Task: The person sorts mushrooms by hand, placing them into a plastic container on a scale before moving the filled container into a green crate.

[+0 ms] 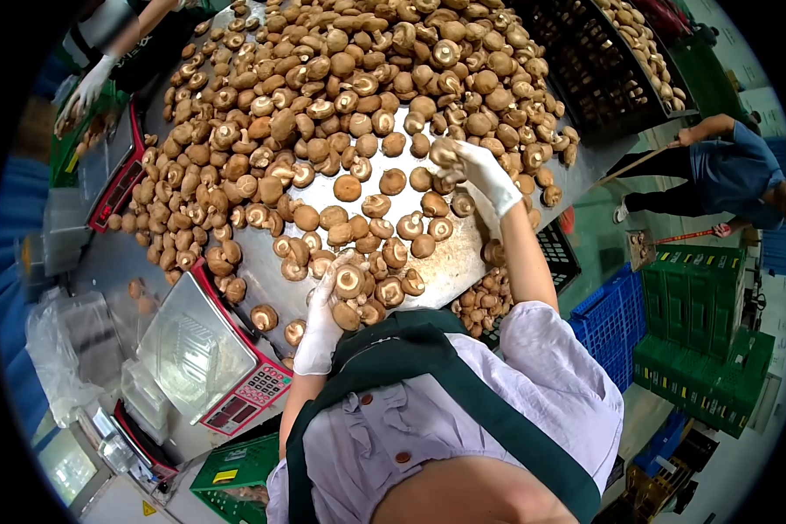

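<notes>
Head view: the right hand (491, 177), white-gloved, is closed on one shiitake mushroom (443, 153), its fingers curled around the cap, apparently to keep the round, smooth thing from slipping. It stands over the worktop (454, 264), the forearm (533, 266) stretched forward from the body and the wrist nearly straight. Nearer the torso, the left hand (320, 321), also gloved, is half curled beside a cluster of mushrooms (391, 292); whether it grips any or merely cups them cannot be told. Its wrist is bent inward, and with the dark green apron (393, 343) behind, that pose seems to stop the cluster rolling off the near edge. Between the hands loose mushrooms lie scattered, and beyond both rises the large heap (341, 79), probably banked so that it stays within reach. Just left of the left hand sits a digital scale (205, 349), keypad turned toward the body, likely for easy reading. Below the right forearm, a crate (559, 258) stands beside the worktop; farther right are stacked green crates (694, 301).
</notes>
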The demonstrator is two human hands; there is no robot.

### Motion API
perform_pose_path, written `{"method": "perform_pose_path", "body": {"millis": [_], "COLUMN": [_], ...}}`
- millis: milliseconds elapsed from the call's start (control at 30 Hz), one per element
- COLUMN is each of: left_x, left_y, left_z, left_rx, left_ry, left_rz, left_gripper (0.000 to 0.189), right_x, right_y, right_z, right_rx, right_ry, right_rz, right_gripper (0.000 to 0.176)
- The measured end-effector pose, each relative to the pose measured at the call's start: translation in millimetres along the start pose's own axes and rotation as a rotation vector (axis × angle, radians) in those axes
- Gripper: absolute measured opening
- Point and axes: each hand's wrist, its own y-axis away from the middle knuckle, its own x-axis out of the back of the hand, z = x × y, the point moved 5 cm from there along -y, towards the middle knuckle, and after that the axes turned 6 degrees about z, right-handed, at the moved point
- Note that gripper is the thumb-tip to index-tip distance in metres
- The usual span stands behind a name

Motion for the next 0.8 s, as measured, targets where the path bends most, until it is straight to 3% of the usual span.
{"method": "perform_pose_path", "body": {"millis": [67, 100, 167, 233, 300, 367, 500, 633, 800], "left_x": [9.8, 11.1, 10.1, 4.9, 8.0, 10.7, 6.3, 6.1, 1.6], "left_y": [-3.2, -2.8, -0.7, 1.9, -2.5, -7.9, -5.0, -2.7, 0.2], "left_z": [-1.0, -2.8, -2.6, -0.6, -4.1, -8.9, -9.0, -9.8, -7.5], "left_rx": [0.021, 0.041, 0.017, 0.024, 0.029, 0.043, 0.037, 0.021, 0.04], "left_ry": [0.018, 0.041, 0.049, 0.062, 0.063, 0.027, -0.011, -0.033, -0.041], "left_rz": [-0.066, -0.131, -0.046, -0.073, -0.065, -0.042, -0.073, 0.016, -0.043], "left_gripper": [0.047, 0.046, 0.045, 0.043, 0.044, 0.05, 0.047, 0.047, 0.047], "right_x": [16.3, 32.9, 72.1, 85.2, 107.7, 134.4, 115.5, 83.3, 45.0], "right_y": [26.1, 38.4, 65.5, 98.9, 115.0, 114.5, 97.7, 56.7, -8.7], "right_z": [-2.3, -4.6, -15.3, -37.3, -39.6, -33.1, -30.9, -36.2, -37.4], "right_rx": [0.016, 0.05, 0.125, 0.199, 0.193, 0.221, 0.142, 0.28, 0.633], "right_ry": [0.025, 0.12, 0.473, 0.448, 0.21, 0.242, 0.28, 0.737, 1.318], "right_rz": [-0.141, -0.205, -0.31, -0.457, -0.412, -0.271, 0.127, 0.536, 0.765], "right_gripper": [0.047, 0.05, 0.058, 0.053, 0.053, 0.049, 0.034, 0.034, 0.051]}}
